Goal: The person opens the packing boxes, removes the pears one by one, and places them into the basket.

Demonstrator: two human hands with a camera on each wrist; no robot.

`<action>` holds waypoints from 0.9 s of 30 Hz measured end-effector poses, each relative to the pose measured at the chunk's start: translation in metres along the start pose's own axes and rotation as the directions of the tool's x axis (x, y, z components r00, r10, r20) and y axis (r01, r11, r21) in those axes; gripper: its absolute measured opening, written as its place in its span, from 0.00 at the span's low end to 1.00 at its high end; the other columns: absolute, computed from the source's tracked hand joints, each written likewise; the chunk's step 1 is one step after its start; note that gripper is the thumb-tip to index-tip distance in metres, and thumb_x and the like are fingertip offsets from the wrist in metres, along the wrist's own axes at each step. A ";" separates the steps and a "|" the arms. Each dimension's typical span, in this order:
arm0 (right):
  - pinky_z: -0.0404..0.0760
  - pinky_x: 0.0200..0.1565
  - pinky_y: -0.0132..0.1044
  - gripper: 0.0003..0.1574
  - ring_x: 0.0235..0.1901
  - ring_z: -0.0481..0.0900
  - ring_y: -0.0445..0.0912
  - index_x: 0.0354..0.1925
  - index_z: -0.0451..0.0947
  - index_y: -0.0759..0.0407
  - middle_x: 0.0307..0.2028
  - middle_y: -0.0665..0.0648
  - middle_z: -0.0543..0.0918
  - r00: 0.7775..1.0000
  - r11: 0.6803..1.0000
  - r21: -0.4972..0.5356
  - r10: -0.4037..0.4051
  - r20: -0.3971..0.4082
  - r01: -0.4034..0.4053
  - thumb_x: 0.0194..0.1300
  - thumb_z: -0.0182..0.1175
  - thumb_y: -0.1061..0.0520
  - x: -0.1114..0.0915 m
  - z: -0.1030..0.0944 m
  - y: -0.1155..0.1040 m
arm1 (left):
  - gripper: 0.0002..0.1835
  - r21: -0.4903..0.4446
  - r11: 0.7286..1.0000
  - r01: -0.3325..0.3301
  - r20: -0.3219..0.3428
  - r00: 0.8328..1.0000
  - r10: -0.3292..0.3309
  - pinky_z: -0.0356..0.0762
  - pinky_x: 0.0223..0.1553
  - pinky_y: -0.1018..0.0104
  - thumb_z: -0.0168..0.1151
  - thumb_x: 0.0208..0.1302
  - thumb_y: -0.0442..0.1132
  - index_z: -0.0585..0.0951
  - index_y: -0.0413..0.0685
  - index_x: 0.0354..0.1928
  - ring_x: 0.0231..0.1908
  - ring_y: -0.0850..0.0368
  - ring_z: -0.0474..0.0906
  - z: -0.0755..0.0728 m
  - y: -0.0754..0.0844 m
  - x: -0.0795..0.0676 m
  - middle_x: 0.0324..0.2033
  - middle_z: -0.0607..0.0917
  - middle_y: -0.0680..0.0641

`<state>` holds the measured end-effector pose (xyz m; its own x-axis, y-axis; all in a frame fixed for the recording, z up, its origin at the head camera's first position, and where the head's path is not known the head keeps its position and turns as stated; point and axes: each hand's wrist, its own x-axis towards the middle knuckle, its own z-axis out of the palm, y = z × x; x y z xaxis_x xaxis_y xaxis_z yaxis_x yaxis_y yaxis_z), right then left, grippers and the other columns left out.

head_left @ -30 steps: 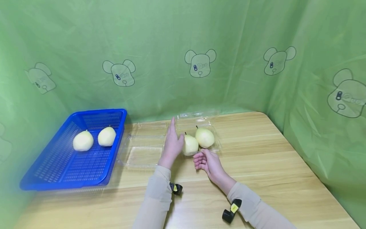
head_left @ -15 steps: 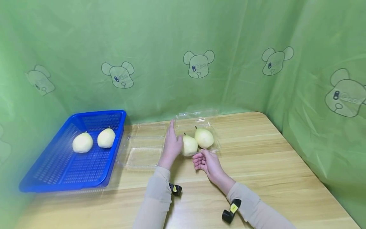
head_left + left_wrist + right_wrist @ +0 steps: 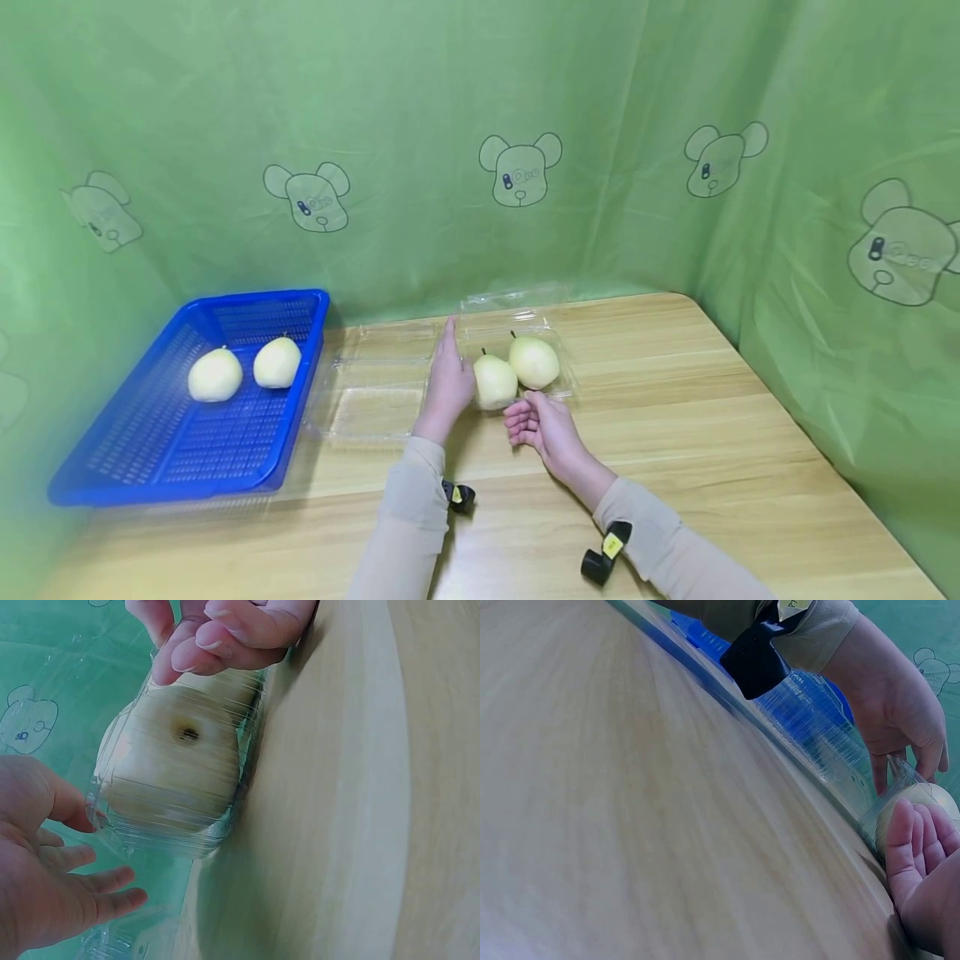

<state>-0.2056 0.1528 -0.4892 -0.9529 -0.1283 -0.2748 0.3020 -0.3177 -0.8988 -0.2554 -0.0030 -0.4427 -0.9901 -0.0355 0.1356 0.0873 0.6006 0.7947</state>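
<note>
Two pale yellow pears [image 3: 496, 382] with dark stems sit side by side in a clear plastic clamshell container [image 3: 564, 385], its lid [image 3: 517, 298] folded back. My left hand [image 3: 449, 381] holds the container's left side, thumb over the rim. In the left wrist view, the other fingers [image 3: 112, 904] of that hand are spread outside the wall. My right hand [image 3: 546, 423] pinches the front rim between thumb and forefinger, its other fingers loosely curled. Through the ribbed wall in the left wrist view, a pear's [image 3: 169, 765] dark blossom end shows.
Left of my left hand lies another open clear container [image 3: 378, 410]. A blue plastic basket [image 3: 262, 479] with two more pears [image 3: 215, 375] stands at the far left. Green printed curtain [image 3: 420, 100] encloses the wooden table [image 3: 675, 433].
My hands keep their places at the container with the two pears. The whole head view shifts slightly left; nothing is taken hold of or let go.
</note>
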 end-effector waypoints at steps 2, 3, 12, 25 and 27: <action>0.79 0.24 0.34 0.22 0.21 0.74 0.44 0.26 0.75 0.64 0.20 0.55 0.79 1.000 1.000 0.001 -0.001 0.003 0.001 0.66 0.41 0.53 0.000 0.000 0.000 | 0.44 0.006 1.000 0.003 0.001 1.000 -0.003 0.49 0.67 0.58 0.46 0.57 0.25 0.37 0.61 0.69 0.68 0.52 0.49 0.000 0.000 0.000 0.70 0.49 0.50; 0.79 0.24 0.34 0.22 0.21 0.74 0.44 0.26 0.75 0.64 0.20 0.55 0.79 1.000 1.000 0.001 -0.001 0.004 0.001 0.66 0.41 0.53 0.000 0.000 0.000 | 0.45 0.010 1.000 0.003 0.001 1.000 -0.003 0.49 0.67 0.58 0.46 0.57 0.25 0.38 0.61 0.69 0.68 0.52 0.49 0.000 -0.001 0.000 0.70 0.49 0.49; 0.79 0.24 0.34 0.22 0.20 0.74 0.44 0.26 0.75 0.64 0.20 0.55 0.79 1.000 1.000 0.001 -0.004 0.003 0.004 0.65 0.40 0.53 0.000 0.001 0.000 | 0.47 0.023 1.000 -0.002 0.004 1.000 0.002 0.50 0.67 0.57 0.47 0.54 0.23 0.37 0.60 0.69 0.68 0.50 0.49 0.001 -0.003 0.001 0.69 0.50 0.47; 0.79 0.24 0.34 0.22 0.21 0.74 0.44 0.27 0.75 0.66 0.21 0.56 0.79 1.000 1.000 -0.006 -0.007 0.007 0.007 0.66 0.41 0.53 -0.001 0.001 0.000 | 0.48 0.010 1.000 0.011 0.024 1.000 -0.011 0.49 0.67 0.56 0.48 0.52 0.23 0.37 0.60 0.69 0.68 0.49 0.49 0.004 -0.008 0.004 0.69 0.50 0.45; 0.79 0.24 0.34 0.22 0.21 0.74 0.44 0.28 0.75 0.66 0.21 0.56 0.79 1.000 1.000 -0.003 -0.006 0.005 0.006 0.66 0.41 0.53 0.000 0.001 0.000 | 0.48 0.007 1.000 0.015 0.027 1.000 -0.015 0.49 0.67 0.56 0.48 0.52 0.23 0.37 0.59 0.69 0.68 0.49 0.48 0.005 -0.008 0.005 0.69 0.50 0.45</action>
<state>-0.2051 0.1519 -0.4887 -0.9547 -0.1310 -0.2673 0.2957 -0.3155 -0.9017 -0.2614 -0.0046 -0.4514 -0.9939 -0.0224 0.1075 0.0721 0.6055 0.7926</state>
